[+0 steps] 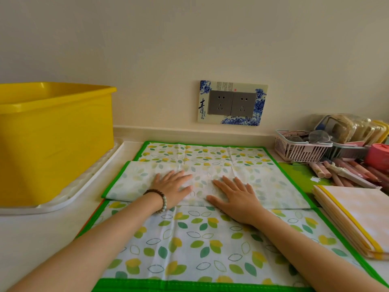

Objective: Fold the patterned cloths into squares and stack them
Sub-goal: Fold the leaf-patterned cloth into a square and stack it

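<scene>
Pale worktop (31, 239): leaf-print cloth (200, 239) lies between yellow tub (52, 144) and folded stack (357, 213).
Left hand (172, 186) and right hand (235, 197) press its folded band, grips wide, empty.

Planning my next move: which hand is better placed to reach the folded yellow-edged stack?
Right, probably. The right hand rests flat on the leaf cloth, nearer the stack on the right; the left hand would have to cross over it.
</scene>
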### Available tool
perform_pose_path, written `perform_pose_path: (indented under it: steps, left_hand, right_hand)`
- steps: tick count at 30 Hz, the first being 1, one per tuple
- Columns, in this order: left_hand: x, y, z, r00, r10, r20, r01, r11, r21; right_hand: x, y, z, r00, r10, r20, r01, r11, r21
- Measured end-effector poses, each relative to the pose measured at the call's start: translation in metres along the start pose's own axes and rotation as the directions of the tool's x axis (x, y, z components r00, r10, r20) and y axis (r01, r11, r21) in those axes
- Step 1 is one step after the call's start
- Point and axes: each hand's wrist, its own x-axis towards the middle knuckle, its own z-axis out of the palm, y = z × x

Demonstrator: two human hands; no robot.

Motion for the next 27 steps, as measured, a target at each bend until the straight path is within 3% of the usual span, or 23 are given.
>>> perform_pose_path:
  steps: [7,13,15,20,23,27]
  left_hand:
    - [-0.016,-0.065,-0.014,0.974,-0.225,-0.001,0.225,0.972,0.066]
    - [0.003,-0.049,-0.032,0.943,-0.327,0.068,0.326,0.945,0.027]
    - [0.017,-0.031,-0.038,0.958,-0.284,0.050,0.283,0.959,0.020]
    - [0.054,0.008,-0.035,1.000,0.027,0.006,-0.027,1.000,0.006]
    - [0.070,0.023,-0.033,0.998,0.052,0.027,-0.052,0.999,-0.016]
    - [0.085,0.033,-0.038,0.999,0.013,0.041,-0.012,1.000,-0.014]
  right_hand:
    - [0.001,0.002,0.001,1.000,-0.008,0.003,0.008,1.000,0.000]
    - [0.001,0.001,0.000,1.000,-0.006,-0.006,0.006,1.000,0.026]
    - [0.001,0.001,-0.002,1.000,-0.003,0.001,0.003,0.999,0.052]
    - [0.002,0.003,-0.007,0.996,0.031,-0.082,-0.013,0.978,0.210]
    - [0.003,0.008,-0.012,0.983,0.127,-0.130,-0.051,0.880,0.471]
    - [0.002,0.013,-0.014,0.981,0.147,-0.125,-0.047,0.812,0.582]
